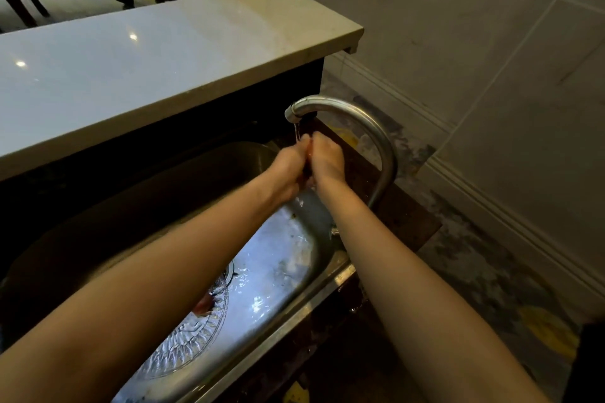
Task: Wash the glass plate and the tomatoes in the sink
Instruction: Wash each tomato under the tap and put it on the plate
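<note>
Both hands meet under the spout of the curved steel faucet (360, 127), where a thin stream of water (297, 131) falls onto them. The left hand (288, 165) and the right hand (325, 157) are pressed against each other, fingers (306, 140) curled inward and closed around something small and reddish, most likely a tomato (308, 150); only a sliver of it shows in the gap between the palms, so its shape cannot be made out. Both bare forearms reach in from the near edge of the steel sink (324, 291).

The glass plate (193, 337) lies flat on the sink floor, well nearer the viewer than the faucet and partly hidden under the left forearm. Its ribbed, cut-glass rim is clear to see. A red patch, probably another tomato (203, 306), sits on the plate by its far rim, mostly covered by the arm. Beyond the sink, left of the faucet, runs a pale stone counter (147, 65).
</note>
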{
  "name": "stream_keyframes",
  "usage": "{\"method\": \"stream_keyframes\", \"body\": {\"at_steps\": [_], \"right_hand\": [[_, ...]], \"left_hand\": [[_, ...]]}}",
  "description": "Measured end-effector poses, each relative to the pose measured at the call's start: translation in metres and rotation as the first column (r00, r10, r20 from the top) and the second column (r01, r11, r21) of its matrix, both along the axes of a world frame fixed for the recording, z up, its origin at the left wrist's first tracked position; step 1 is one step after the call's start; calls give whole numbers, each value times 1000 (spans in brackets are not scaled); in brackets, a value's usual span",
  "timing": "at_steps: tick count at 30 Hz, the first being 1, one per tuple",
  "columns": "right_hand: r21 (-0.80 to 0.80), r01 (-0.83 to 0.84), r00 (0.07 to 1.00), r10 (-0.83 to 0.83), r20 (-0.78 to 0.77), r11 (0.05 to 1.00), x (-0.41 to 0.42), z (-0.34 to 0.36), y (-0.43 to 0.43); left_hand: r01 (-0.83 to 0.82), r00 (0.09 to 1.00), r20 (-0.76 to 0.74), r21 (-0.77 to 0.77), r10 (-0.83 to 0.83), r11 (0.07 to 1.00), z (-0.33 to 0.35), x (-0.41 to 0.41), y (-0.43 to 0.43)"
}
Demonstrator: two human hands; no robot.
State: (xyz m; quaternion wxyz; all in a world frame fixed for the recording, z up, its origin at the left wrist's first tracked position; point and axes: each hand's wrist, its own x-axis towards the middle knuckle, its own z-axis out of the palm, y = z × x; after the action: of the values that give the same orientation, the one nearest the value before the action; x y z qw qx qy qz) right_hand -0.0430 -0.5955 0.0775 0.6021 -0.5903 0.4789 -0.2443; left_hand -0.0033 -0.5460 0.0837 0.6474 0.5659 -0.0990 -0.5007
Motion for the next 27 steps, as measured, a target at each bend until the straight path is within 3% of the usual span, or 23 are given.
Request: {"method": "stream_keyframes", "body": {"at_steps": [1,2,5,6,7,10,11,13,16,18,21,24,27], "right_hand": [[69,42,999,-43,12,997,0,3,-3],[35,35,999,-35,-15,999,0,5,-2],[-331,-163,982,119,-149,930,1,1,19],[-349,-193,978,150,-148,917,-2,-2,23],[-315,-174,982,139,-129,933,-2,-1,21],[-1,26,999,-26,37,1000,-6,7,2],[36,14,999,-15,46,999,-7,9,-1],[-90,-156,984,147,-101,984,-13,10,1],[-236,-457,826,310,-471,857,-32,6,4],[-328,-504,775,250,-581,799,-47,3,7],[-516,-455,814,103,-572,726,-61,-5,25],[-433,-503,726,94,-681,748,-65,-19,40],[-301,-514,628,113,-770,803,-68,-32,46]], "left_hand": [[7,1000,-6,1,-7,1000,0,-4,-2],[-7,999,-35,-19,6,1000,0,-4,-3],[-53,990,-140,-168,30,984,2,8,-2],[-61,989,-142,-176,36,983,1,11,-2],[-70,991,-123,-147,52,987,0,10,-3],[-46,996,-79,-65,41,997,-4,-2,-4],[-45,996,-81,-62,40,997,-4,-3,-4],[-55,995,-86,-68,49,996,-5,2,-3],[-68,996,-57,-18,67,998,-10,10,-2],[-64,998,0,12,64,998,-17,10,-3],[-50,999,0,-5,50,999,-20,9,-3],[40,997,-60,-28,-42,999,-19,10,1],[22,987,-159,-32,-26,999,-21,12,3]]}}
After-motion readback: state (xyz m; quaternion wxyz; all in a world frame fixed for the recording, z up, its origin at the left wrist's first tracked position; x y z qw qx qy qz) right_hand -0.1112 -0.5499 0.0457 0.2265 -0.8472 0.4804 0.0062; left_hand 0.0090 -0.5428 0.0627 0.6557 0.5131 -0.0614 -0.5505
